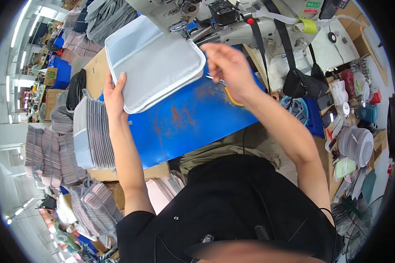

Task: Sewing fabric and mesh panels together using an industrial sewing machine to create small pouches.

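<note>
A light grey mesh fabric panel (158,74), rounded at the corners and edged with white piping, lies under the head of a sewing machine (180,22). A paler band crosses its far left part. My left hand (115,90) grips the panel's near left edge, thumb on top, other fingers mostly hidden. At the panel's right corner, my right hand (228,68) has its fingers curled, the foremost fingertips close to the piping. Scissors with an orange handle (233,98) show partly beneath this hand; whether the hand holds them or they lie on the blue table (184,127) I cannot tell.
Stacked grey piped panels (94,133) stand left of the table, with tied bundles (98,199) beyond. A black bag (300,83) hangs from the machine at right. Shelves there hold ribbon rolls (355,142). Brown dust marks the blue tabletop.
</note>
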`<state>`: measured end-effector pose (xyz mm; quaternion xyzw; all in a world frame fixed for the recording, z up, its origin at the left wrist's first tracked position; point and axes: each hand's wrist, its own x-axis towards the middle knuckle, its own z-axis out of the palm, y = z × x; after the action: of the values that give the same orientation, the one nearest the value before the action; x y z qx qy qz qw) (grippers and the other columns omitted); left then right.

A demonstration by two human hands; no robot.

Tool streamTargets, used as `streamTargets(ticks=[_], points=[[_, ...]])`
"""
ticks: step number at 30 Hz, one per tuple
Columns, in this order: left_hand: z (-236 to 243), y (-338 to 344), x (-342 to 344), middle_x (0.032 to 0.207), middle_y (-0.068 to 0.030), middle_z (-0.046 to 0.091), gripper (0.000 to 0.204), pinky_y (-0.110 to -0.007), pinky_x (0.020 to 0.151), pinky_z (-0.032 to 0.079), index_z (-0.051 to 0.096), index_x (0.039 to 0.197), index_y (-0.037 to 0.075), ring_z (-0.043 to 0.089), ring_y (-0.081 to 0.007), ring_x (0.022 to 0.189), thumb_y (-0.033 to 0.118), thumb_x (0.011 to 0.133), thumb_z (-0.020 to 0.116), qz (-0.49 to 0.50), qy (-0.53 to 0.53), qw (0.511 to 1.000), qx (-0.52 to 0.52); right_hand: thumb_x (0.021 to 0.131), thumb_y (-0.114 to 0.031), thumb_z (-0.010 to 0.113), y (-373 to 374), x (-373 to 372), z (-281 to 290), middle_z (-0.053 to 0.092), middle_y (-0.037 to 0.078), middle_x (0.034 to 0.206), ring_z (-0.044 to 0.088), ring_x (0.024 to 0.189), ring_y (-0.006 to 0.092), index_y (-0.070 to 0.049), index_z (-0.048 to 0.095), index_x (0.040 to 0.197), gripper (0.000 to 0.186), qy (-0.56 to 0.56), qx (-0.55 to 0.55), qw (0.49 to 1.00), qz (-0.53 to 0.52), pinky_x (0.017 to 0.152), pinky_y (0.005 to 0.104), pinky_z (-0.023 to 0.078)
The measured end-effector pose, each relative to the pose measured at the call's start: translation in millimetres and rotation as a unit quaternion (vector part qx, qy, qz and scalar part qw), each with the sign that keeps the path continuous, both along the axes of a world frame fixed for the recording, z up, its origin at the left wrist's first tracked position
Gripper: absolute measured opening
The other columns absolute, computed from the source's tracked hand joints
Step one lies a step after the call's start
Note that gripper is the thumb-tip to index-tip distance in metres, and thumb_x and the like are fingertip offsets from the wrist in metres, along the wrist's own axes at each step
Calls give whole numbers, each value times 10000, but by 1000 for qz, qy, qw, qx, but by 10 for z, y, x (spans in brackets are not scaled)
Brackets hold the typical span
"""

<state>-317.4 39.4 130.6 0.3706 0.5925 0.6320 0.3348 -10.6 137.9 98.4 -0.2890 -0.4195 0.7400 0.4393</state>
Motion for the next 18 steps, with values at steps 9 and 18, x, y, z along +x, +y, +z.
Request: streamTargets(ticks=[9, 18], points=[[-65, 18, -61, 1304, -154, 657, 576, -328, 939, 557, 457, 1492, 1, 672, -201, 1129, 145, 990, 698, -14, -16, 1000, 18, 983, -260, 710, 1741, 2453, 1586, 721, 70, 1158, 642, 1064, 127, -18, 680, 1302, 401, -247, 512, 662, -488, 983, 266, 469], [-210, -25, 39, 1382, -152, 613, 649, -364, 1048, 496, 433, 1508, -15, 612, -219, 1235, 131, 955, 741, 13, -74, 994, 73, 946, -561, 669, 3630, 3845, 1871, 702, 128, 1232, 641, 1101, 225, 11, 703, 1262, 654, -355, 149, 865, -323, 1022, 355, 455]])
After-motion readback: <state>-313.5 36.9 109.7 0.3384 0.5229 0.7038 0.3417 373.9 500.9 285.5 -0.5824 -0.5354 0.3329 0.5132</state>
